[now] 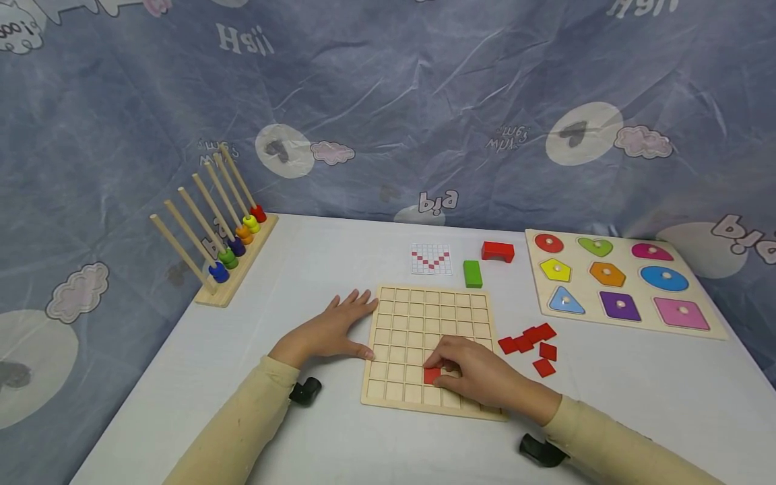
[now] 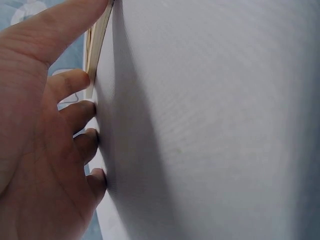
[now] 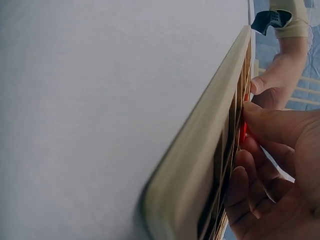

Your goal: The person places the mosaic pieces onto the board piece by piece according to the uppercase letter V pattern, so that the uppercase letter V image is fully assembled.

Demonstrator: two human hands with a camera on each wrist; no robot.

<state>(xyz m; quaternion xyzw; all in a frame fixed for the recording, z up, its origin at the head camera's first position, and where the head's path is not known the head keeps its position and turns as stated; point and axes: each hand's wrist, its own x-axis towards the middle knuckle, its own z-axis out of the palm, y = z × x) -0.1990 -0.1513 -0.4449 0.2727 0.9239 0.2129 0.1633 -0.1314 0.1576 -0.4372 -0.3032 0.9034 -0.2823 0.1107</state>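
Observation:
A wooden grid board point(image 1: 400, 353) with square recessed cells lies on the white table. My right hand point(image 1: 479, 370) is over its lower middle, thumb and fingers pinching a small red square tile point(image 1: 432, 376) at one of the cells. From the right wrist view, the tile point(image 3: 245, 122) stands thin between thumb and fingertips at the board's surface; whether it is fully seated I cannot tell. With fingers spread, my left hand point(image 1: 333, 328) rests by the board's left edge, thumb and index finger touching it. Several loose red tiles point(image 1: 524, 343) lie right of the board.
Behind the board are a printed pattern card point(image 1: 431, 259), a green block point(image 1: 473, 274) and a red arch block point(image 1: 498, 251). A knobbed shape puzzle point(image 1: 624, 316) lies at the right. A peg stand point(image 1: 236, 279) with coloured beads stands at the left.

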